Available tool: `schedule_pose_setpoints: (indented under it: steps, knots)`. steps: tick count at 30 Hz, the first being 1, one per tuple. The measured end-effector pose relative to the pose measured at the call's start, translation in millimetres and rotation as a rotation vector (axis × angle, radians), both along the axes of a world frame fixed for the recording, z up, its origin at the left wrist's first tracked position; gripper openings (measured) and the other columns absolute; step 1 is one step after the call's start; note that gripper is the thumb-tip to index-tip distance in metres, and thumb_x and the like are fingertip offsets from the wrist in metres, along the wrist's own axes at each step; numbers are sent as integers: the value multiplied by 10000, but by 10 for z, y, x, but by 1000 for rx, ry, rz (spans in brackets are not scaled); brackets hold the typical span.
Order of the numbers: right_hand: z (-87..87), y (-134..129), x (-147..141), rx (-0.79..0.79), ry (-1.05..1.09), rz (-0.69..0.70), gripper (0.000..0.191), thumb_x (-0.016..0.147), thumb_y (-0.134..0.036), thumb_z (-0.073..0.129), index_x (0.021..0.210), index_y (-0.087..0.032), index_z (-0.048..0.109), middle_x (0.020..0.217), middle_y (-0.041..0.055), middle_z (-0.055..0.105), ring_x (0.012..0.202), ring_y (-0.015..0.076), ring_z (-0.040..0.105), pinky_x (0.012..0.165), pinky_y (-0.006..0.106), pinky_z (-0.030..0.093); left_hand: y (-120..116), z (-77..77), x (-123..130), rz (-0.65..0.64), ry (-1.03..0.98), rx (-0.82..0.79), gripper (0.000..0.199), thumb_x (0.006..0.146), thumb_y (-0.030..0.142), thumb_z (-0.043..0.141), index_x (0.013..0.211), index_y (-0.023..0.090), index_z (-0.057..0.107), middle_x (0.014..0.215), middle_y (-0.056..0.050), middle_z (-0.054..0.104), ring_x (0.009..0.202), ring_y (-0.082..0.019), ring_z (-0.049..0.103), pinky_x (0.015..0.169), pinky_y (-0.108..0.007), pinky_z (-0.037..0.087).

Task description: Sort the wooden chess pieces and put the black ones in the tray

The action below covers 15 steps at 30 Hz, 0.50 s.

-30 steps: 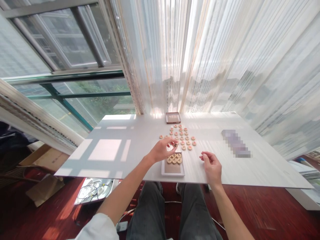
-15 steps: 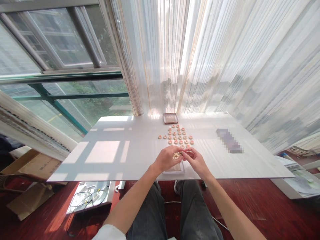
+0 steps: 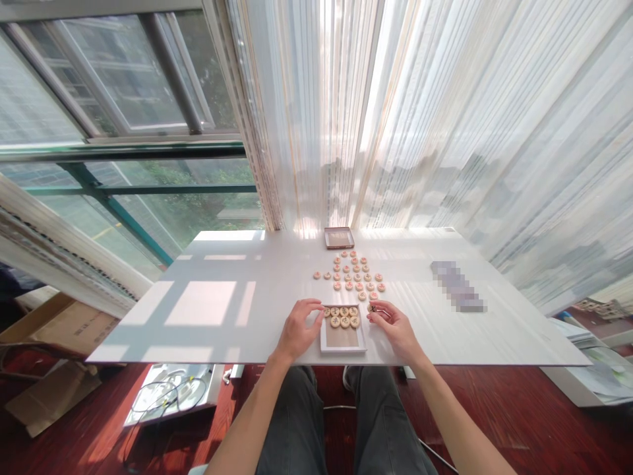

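Observation:
An open shallow box (image 3: 342,349) sits at the table's near edge, with two rows of round wooden Chinese chess pieces (image 3: 345,322) lying in its far part. The pieces carry dark characters. My left hand (image 3: 297,330) is at the box's left side, thumb and fingers apart, fingertips near its upper left corner. To the right of the box, my right hand (image 3: 398,330) has a Chinese chess piece (image 3: 372,308) with a dark mark at its fingertips, just above or on the table. Beyond the box, several more pieces with mostly reddish characters (image 3: 357,277) are spread out.
A second shallow box or lid (image 3: 339,238) lies at the table's far edge. A blurred-out flat object (image 3: 457,287) rests on the right part of the white table (image 3: 163,330). Curtains (image 3: 420,132) hang behind, and cardboard boxes (image 3: 64,323) stand at the lower left.
My hands were together over the box; they have moved apart, left hand to its left side, right hand to its right with a piece. The pieces in the box are now uncovered.

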State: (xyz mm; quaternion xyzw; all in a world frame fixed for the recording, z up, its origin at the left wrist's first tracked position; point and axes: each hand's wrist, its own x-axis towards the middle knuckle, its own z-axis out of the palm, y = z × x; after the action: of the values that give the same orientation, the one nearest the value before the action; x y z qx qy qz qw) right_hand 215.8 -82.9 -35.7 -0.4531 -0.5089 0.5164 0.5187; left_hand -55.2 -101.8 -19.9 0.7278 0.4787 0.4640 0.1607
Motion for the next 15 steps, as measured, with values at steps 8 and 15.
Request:
schedule_pose_setpoints:
  steps: [8,15]
  knots:
    - [-57,-42,11,15,16,-21,393,773,-386,782,1116,-232,669,866,28,729,874,205,696,842,335,545,-35,-73,-19,29,-15,-91,165,944,232,534,1041,234,668,1118,-69,672,1086,-212,634,902,-386,570]
    - [-96,-51,14,33,1,-45,405,772,-407,785,1121,-233,676,943,49,741,901,216,705,856,350,556,-54,-30,20,38,52,-71,131,927,249,574,998,233,684,1072,-55,693,1031,-202,665,960,-386,545]
